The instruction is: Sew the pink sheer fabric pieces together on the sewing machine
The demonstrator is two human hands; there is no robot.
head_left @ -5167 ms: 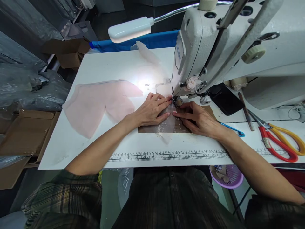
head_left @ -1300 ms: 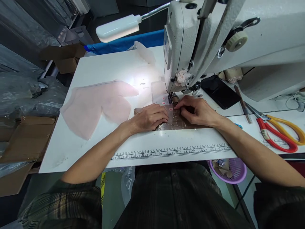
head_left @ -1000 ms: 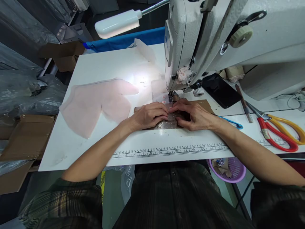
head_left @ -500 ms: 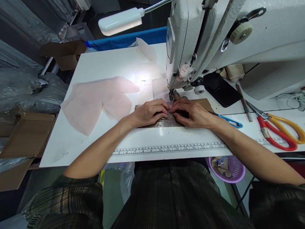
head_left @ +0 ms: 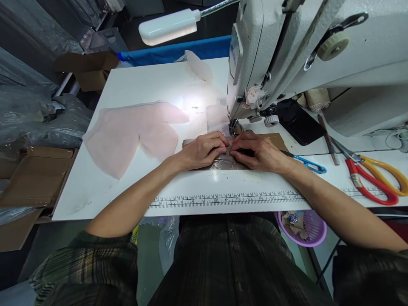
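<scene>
My left hand (head_left: 205, 149) and my right hand (head_left: 259, 153) lie close together just in front of the presser foot (head_left: 233, 127) of a white sewing machine (head_left: 247, 55). Thumb and fingertips of each are pinched on a small piece of thin sheer fabric (head_left: 226, 157), mostly covered by the fingers. Beneath both hands is a shiny brown strip (head_left: 219, 165) on the table. A flat pale pink fabric piece (head_left: 127, 127) rests to the left, apart from my hands. Blue-handled thread snips (head_left: 309, 163) lie partly under my right wrist.
Red and yellow scissors (head_left: 372, 174), a black phone (head_left: 299, 121) and a worn stick-like tool (head_left: 328, 140) are on the right. A lamp (head_left: 168, 27) hangs above the white table (head_left: 105, 199). Below its edge is a purple basket (head_left: 314, 229); cardboard boxes (head_left: 38, 174) stand left.
The view has shifted slightly, so the machine and table appear a little further right. Both hands keep their pinch in front of the presser foot, with only slight finger movement.
</scene>
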